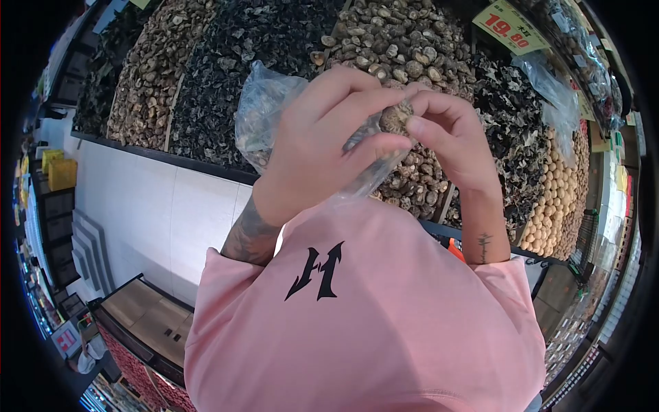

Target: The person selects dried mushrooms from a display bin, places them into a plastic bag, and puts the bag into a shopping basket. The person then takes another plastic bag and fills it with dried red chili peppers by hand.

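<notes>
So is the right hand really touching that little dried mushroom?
Touching: in the head view, the right hand has its thumb tip against the dried mushroom, with no gap between them.

Price sign [509, 26]: yellow-green card, tilted, above the dark dried fungus [508, 103]; large red figures reading "19.80"
Sign's black characters: bold, just above the end of the price, apparently "木耳"; the finer print is too small to read
Pink shirt [419, 295]: one large black letter "H" [316, 272] with pointed, spiky ends, on the chest
Right forearm [484, 226]: thin dark tattoo [484, 247] above the sleeve, perhaps script, illegible
Card at the top edge [141, 3]: yellow, cut off, wording unreadable
Pink-and-white panel [66, 338]: far lower left, markings too small to make out
</notes>
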The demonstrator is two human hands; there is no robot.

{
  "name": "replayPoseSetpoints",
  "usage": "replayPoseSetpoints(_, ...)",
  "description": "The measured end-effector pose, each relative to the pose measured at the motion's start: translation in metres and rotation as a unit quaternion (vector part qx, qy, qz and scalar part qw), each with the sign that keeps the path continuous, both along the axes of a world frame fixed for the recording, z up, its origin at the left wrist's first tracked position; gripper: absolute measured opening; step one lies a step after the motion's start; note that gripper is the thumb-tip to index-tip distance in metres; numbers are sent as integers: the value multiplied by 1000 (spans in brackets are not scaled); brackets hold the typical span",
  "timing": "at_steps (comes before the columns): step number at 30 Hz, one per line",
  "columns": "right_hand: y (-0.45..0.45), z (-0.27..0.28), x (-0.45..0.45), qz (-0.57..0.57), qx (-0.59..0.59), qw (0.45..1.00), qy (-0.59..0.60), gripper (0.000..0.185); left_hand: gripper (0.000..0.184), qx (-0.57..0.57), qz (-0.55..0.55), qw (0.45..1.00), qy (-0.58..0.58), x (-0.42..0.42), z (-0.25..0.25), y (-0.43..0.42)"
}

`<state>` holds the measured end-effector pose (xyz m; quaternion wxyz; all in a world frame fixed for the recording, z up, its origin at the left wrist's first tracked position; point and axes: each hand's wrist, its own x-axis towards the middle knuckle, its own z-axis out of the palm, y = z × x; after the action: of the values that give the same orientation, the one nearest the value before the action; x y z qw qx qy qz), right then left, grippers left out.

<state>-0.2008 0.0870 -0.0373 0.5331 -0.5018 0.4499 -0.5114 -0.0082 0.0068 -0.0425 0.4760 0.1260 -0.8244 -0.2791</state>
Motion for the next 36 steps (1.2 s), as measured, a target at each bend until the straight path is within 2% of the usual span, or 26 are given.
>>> replayPoseSetpoints(12, 14, -8, 8, 8, 54, 997, -50, 15, 51, -19, -23, 995, -97, 1, -4, 5)
replayPoseSetpoints(21, 18, -21, 14, -62, 42, 996, -51, 16, 43, -32, 5, 991, -132, -9, -6, 19)
replayPoseSetpoints(25, 23, -31, 11, -50, 36, 998, -33, 17, 38, -88, 15, 986, -141, -11, 2, 18)
replayPoseSetpoints(28, 30, -28, 9, -30, 53, 997, -40, 17, 38, -115, 19, 970, -214, -11, 5, 21)
replayPoseSetpoints(31, 34, -33, 10, -28, 41, 998, -48, 16, 40, -125, 18, 971, -203, -15, -6, 24)
replayPoseSetpoints(33, 39, -36, 10, -26, 33, 998, -54, 15, 46, -139, 9, 962, -235, -17, -14, 23)
replayPoseSetpoints(35, 41, -34, 11, -55, 25, 997, -54, 15, 52, -143, 18, 964, -222, -14, -6, 25)
replayPoseSetpoints(36, 42, -33, 12, -96, -21, 995, -22, 14, 58, -151, 28, 966, -207, -10, 0, 26)
